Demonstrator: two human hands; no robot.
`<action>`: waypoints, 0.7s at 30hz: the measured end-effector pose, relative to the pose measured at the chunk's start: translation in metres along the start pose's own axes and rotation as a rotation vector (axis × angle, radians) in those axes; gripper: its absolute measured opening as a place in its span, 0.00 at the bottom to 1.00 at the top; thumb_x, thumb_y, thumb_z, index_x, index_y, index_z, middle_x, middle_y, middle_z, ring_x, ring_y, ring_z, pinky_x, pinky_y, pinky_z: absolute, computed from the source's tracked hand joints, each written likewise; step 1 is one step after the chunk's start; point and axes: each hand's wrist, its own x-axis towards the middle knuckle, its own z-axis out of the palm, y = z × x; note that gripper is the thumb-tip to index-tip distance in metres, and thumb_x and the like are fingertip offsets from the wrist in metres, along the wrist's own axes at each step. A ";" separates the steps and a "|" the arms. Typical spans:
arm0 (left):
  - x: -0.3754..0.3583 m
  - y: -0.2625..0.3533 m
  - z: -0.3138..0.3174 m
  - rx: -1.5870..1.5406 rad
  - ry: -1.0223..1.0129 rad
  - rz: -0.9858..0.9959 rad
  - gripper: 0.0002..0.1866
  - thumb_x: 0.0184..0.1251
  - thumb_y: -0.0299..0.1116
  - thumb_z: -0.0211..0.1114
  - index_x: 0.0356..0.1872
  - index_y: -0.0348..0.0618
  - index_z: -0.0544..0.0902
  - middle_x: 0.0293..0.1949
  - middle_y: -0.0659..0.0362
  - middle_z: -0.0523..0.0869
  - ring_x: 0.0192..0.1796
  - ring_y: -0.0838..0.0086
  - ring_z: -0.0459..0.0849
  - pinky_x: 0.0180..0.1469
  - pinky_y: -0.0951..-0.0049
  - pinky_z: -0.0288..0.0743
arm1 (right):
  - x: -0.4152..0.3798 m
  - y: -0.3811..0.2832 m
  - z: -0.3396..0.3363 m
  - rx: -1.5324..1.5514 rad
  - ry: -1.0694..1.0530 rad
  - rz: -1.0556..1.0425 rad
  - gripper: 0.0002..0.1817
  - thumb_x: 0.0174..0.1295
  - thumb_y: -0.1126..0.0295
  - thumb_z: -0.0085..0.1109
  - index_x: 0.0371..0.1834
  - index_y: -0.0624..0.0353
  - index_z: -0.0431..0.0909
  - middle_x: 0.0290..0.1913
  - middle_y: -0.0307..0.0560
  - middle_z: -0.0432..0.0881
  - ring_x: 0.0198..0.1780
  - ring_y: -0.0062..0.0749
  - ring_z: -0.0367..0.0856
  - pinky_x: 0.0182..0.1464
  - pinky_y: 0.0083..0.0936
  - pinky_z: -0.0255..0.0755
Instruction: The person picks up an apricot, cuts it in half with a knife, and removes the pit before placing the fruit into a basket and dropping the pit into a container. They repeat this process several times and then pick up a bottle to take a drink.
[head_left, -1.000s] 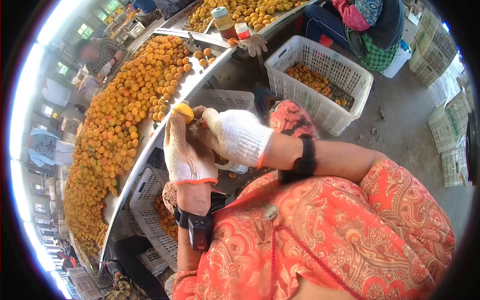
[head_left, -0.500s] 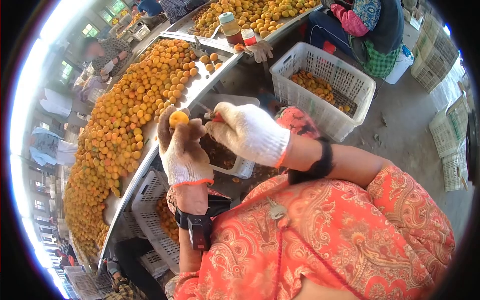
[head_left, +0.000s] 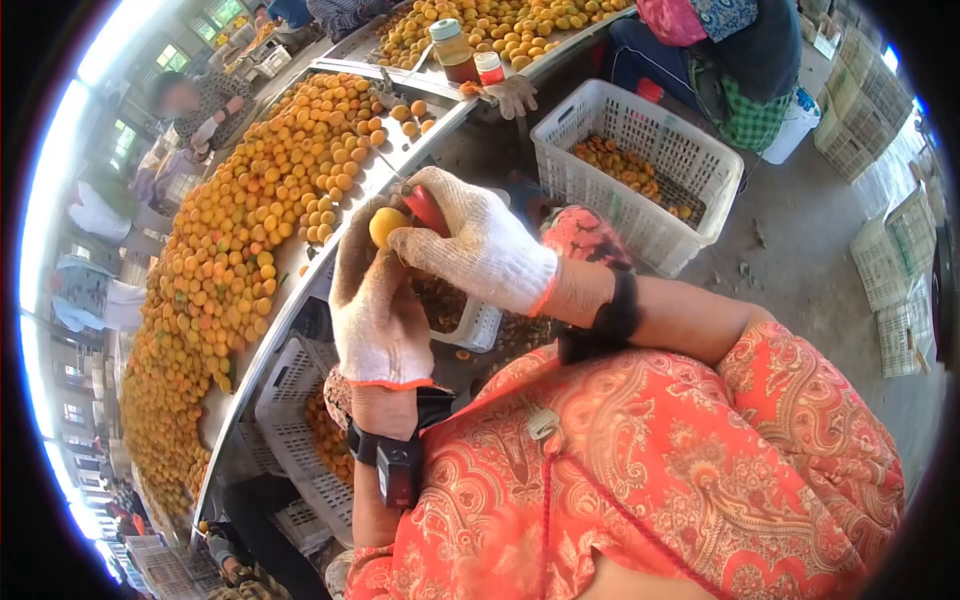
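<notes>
A yellow-orange apricot (head_left: 387,228) is held in the fingers of my left hand (head_left: 378,315), which wears a white work glove soiled at the fingers. My right hand (head_left: 480,240), gloved the same way, grips a small knife by its red handle (head_left: 427,210). The blade is mostly hidden, with a thin bit showing near the fruit's top. My right thumb touches or nearly touches the apricot's lower side. Both hands are close together over a white crate (head_left: 478,325) with dark scraps in it.
A metal table (head_left: 330,235) on the left carries a long heap of apricots (head_left: 225,270). Halved apricots lie in a white crate (head_left: 640,160) at the right; another crate (head_left: 300,420) stands below the table. A jar (head_left: 455,50) and a co-worker (head_left: 720,70) are at the far side.
My right hand has tipped over toward the apricot, bringing the red handle into plain view against it. Before, the hands were slightly apart. The left hand has turned, still holding the fruit.
</notes>
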 end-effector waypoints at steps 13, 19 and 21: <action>0.006 0.006 -0.022 -0.096 -0.119 0.033 0.29 0.67 0.25 0.66 0.69 0.35 0.72 0.57 0.47 0.82 0.48 0.68 0.83 0.47 0.72 0.78 | -0.010 0.003 -0.021 0.146 -0.086 -0.189 0.10 0.69 0.67 0.60 0.44 0.62 0.74 0.32 0.58 0.81 0.38 0.56 0.85 0.37 0.38 0.75; 0.011 0.004 -0.030 -0.111 -0.154 0.064 0.28 0.64 0.26 0.70 0.66 0.36 0.74 0.57 0.48 0.82 0.48 0.69 0.83 0.47 0.72 0.79 | -0.018 0.010 -0.022 -0.085 -0.278 -0.096 0.09 0.71 0.66 0.58 0.44 0.62 0.76 0.32 0.57 0.83 0.35 0.46 0.86 0.36 0.35 0.74; 0.009 0.004 -0.027 -0.117 -0.117 0.060 0.28 0.64 0.27 0.71 0.66 0.37 0.75 0.56 0.48 0.83 0.48 0.69 0.83 0.46 0.72 0.79 | -0.018 0.013 -0.018 -0.092 -0.268 -0.125 0.11 0.71 0.64 0.59 0.44 0.61 0.76 0.32 0.61 0.82 0.37 0.56 0.84 0.36 0.38 0.74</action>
